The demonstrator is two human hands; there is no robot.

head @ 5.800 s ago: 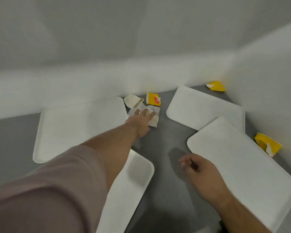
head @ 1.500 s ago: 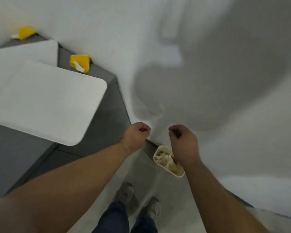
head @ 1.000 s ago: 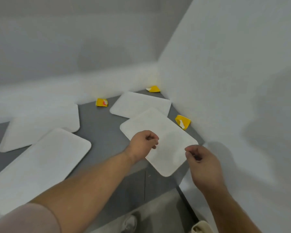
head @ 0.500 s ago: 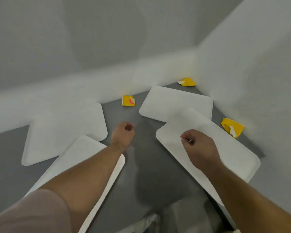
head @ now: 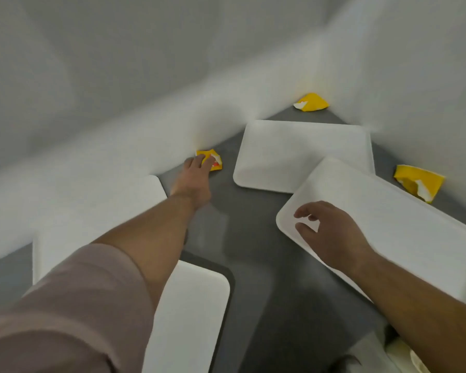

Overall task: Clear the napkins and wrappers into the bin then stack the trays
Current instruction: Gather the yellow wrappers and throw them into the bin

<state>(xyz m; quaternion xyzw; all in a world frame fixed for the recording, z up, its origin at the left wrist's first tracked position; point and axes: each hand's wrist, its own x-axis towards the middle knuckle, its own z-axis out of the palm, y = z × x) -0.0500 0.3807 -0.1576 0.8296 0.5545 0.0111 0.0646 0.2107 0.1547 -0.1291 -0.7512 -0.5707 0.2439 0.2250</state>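
My left hand (head: 193, 179) is stretched out to the back wall, its fingers closed over a crumpled yellow wrapper (head: 213, 161) that lies on the grey table. My right hand (head: 326, 232) hovers with fingers spread and nothing in it over the near corner of the right white tray (head: 404, 238). That tray overlaps the back tray (head: 301, 154). Two more white trays lie at the left, one by the wall (head: 92, 211) and a nearer one (head: 191, 319), both partly hidden by my left arm. A second yellow wrapper (head: 311, 102) sits in the far corner, a third (head: 418, 183) by the right wall.
The table is boxed in by white walls at the back and right. A pale bin (head: 406, 356) shows at the bottom right edge, below the table and beside a shoe (head: 342, 363). A strip of bare grey table (head: 253, 238) runs between the trays.
The view swung from the bin back to the table. My left hand reached forward from a loose fist onto the yellow wrapper by the wall. My right hand opened over the right tray.
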